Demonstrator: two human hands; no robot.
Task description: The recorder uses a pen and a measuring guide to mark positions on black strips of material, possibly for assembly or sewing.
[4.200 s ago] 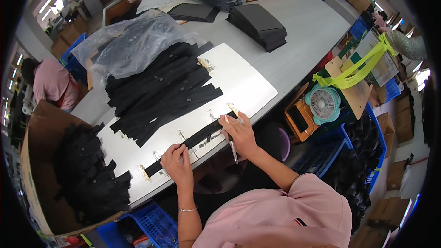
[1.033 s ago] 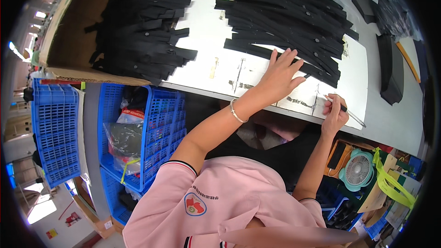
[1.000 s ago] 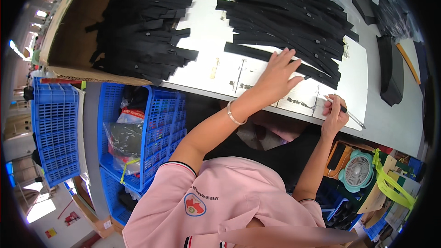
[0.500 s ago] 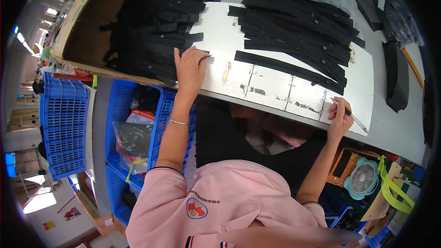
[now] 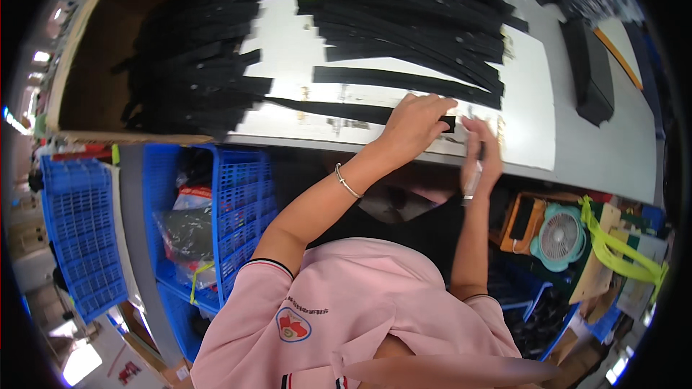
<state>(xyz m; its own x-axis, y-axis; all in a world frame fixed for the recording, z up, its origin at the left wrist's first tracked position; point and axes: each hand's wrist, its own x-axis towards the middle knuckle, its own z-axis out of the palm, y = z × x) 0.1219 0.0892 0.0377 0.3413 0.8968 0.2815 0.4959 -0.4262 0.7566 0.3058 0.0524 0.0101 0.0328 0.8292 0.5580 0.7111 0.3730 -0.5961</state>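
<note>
A long black fabric strip (image 5: 339, 109) lies along the near part of the white board (image 5: 530, 130), its left end by the pile in the cardboard box. My left hand (image 5: 414, 130) grips it close to its right end, fingers over the strip. Just right of that end is my right hand (image 5: 484, 150), slightly blurred, closed around a pen (image 5: 472, 181) with a clear barrel. Behind lies another single black strip (image 5: 389, 77), and beyond it a heap of black strips (image 5: 418, 14).
On the left, a cardboard box (image 5: 86, 65) opens toward the board, holding a pile of black strips (image 5: 194, 57). Blue plastic baskets (image 5: 245, 209) stand below the table edge. A teal fan (image 5: 562, 236) sits at lower right. Black pieces (image 5: 587, 75) lie at far right.
My left hand has moved right from the box-side pile, with a strip now stretched beneath it. My right hand, still holding the pen, has moved left toward the strip's end.
</note>
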